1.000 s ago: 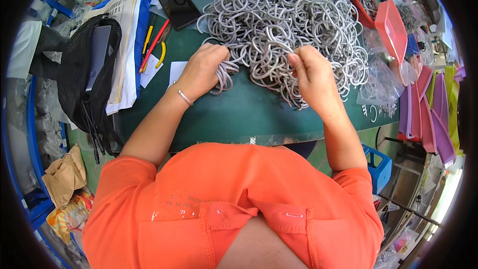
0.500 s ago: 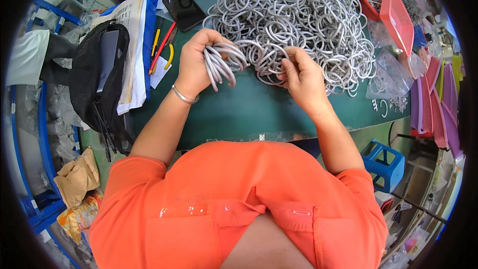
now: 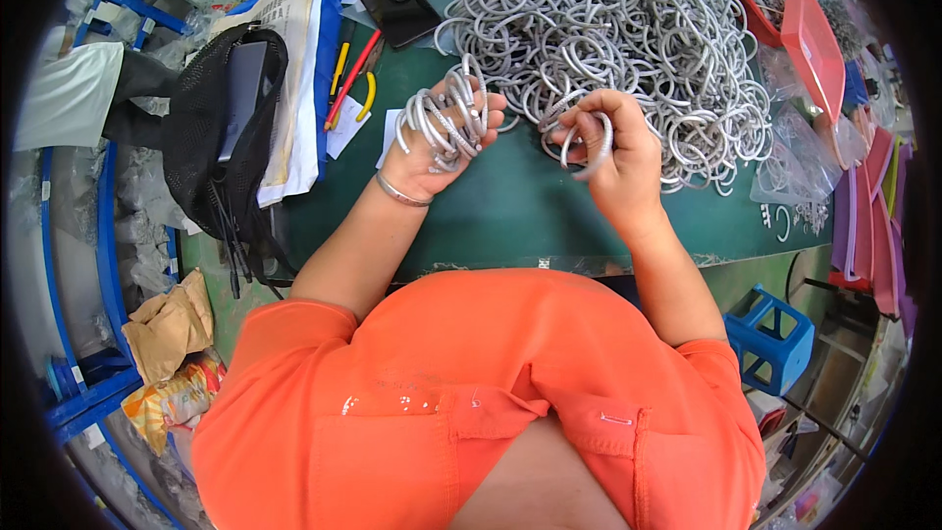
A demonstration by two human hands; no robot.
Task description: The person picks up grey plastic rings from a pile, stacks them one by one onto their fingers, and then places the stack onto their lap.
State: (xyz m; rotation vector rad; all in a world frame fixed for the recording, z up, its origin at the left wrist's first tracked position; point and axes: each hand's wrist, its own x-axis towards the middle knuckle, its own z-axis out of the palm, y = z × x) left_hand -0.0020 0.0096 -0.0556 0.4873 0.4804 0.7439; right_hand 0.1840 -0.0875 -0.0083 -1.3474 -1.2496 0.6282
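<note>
On the upturned palm of my left hand (image 3: pixel 416 163) rests a bunch of grey ribbed rings (image 3: pixel 457 120); the fingers extend beneath and around them. My right hand (image 3: pixel 630 159) pinches a grey ribbed ring (image 3: pixel 603 145) between thumb and fingers, just in front of the pile. Part of that ring is hidden by the fingers, so I cannot tell whether a second one is with it. Beyond both hands, a large heap of similar grey rings (image 3: pixel 608 29) covers the far middle and right of the green table (image 3: pixel 471 226).
Left of the heap lie a black phone (image 3: pixel 397 6), red-handled and yellow-handled tools (image 3: pixel 353 80), papers (image 3: pixel 299 88) and a black mesh bag (image 3: pixel 196 128). Rightward are a red tray (image 3: pixel 812 49) and clear plastic bags (image 3: pixel 800 152). A blue stool (image 3: pixel 770 339) stands below the table edge.
My left hand has turned palm up with the bunch of rings loosened on it. My right hand has drawn a ring away from the heap. The whole view has shifted slightly.
</note>
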